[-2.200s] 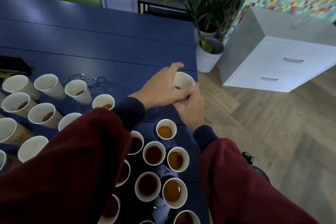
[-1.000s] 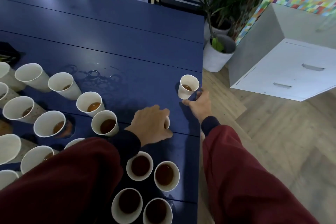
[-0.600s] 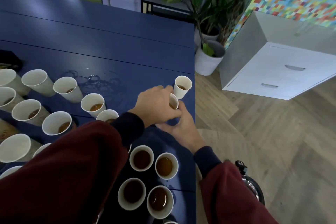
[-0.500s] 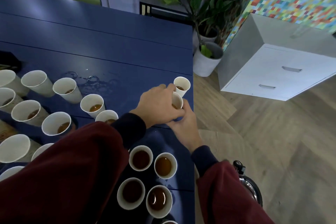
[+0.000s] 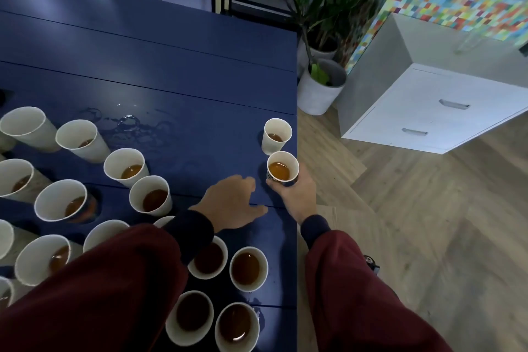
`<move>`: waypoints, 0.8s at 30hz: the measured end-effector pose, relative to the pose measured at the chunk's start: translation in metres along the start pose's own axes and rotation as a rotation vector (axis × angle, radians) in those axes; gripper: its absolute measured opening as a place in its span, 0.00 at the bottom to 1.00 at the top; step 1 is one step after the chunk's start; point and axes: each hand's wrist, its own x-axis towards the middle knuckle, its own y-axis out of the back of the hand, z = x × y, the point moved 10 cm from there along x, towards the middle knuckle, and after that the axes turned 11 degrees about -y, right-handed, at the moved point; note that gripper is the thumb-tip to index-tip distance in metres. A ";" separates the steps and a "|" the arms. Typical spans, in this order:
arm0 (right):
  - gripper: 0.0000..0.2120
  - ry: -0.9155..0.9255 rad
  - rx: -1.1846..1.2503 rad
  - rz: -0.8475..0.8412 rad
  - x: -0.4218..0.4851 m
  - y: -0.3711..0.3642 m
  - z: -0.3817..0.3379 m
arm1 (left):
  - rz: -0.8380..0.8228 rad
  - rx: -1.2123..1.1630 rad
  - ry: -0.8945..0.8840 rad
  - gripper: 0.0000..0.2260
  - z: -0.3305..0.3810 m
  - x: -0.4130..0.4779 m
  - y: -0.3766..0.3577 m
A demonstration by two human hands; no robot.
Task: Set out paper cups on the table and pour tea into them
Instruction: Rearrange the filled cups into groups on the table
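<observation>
Moved: left hand (image 5: 233, 203) off tea cup (image 5: 282, 170), fingers now loose, holding nothing, over blue table (image 5: 171, 66); right hand (image 5: 297, 194) curls round that cup at table's right edge, just beside second paper cup (image 5: 276, 136). Most other cups (image 5: 247, 267) out w/ tea; task prob. nearly done.

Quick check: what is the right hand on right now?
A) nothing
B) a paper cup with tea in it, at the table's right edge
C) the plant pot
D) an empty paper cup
B: the right hand curls its fingers round the base of a tea-filled paper cup by the right edge of the table.
</observation>
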 end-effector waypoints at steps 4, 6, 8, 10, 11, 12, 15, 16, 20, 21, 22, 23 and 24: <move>0.25 -0.013 -0.045 -0.036 0.009 -0.012 0.005 | -0.044 0.017 0.049 0.21 -0.009 0.003 -0.014; 0.26 -0.004 -0.063 -0.049 0.010 -0.019 0.005 | -0.069 0.023 0.062 0.20 -0.013 0.004 -0.019; 0.27 -0.014 -0.066 -0.057 0.011 -0.025 0.007 | -0.079 0.028 0.063 0.20 -0.016 0.004 -0.023; 0.28 -0.024 -0.068 -0.054 0.012 -0.028 0.009 | -0.077 0.023 0.058 0.19 -0.018 0.002 -0.024; 0.28 -0.028 -0.076 -0.058 0.012 -0.029 0.010 | -0.068 0.018 0.054 0.19 -0.018 0.001 -0.024; 0.29 -0.032 -0.087 -0.070 0.011 -0.030 0.011 | -0.054 0.018 0.046 0.19 -0.017 -0.002 -0.023; 0.33 -0.074 -0.087 -0.117 0.004 -0.028 0.018 | 0.004 0.004 -0.042 0.21 -0.003 -0.013 -0.018; 0.35 -0.096 -0.074 -0.118 -0.002 -0.023 0.021 | 0.014 -0.012 -0.095 0.22 0.007 -0.019 -0.018; 0.36 -0.215 0.014 -0.122 -0.035 -0.002 0.039 | -0.025 0.086 -0.272 0.28 0.044 -0.044 -0.027; 0.34 -0.233 0.038 -0.121 -0.045 0.003 0.043 | -0.032 0.148 -0.295 0.28 0.049 -0.048 -0.031; 0.32 -0.246 0.058 -0.113 -0.059 0.009 0.047 | -0.039 0.208 -0.310 0.28 0.055 -0.055 -0.034; 0.30 -0.256 0.073 -0.103 -0.066 0.014 0.050 | -0.039 0.261 -0.314 0.28 0.056 -0.056 -0.036; 0.28 -0.265 0.086 -0.099 -0.076 0.018 0.052 | -0.051 0.310 -0.311 0.28 0.057 -0.058 -0.038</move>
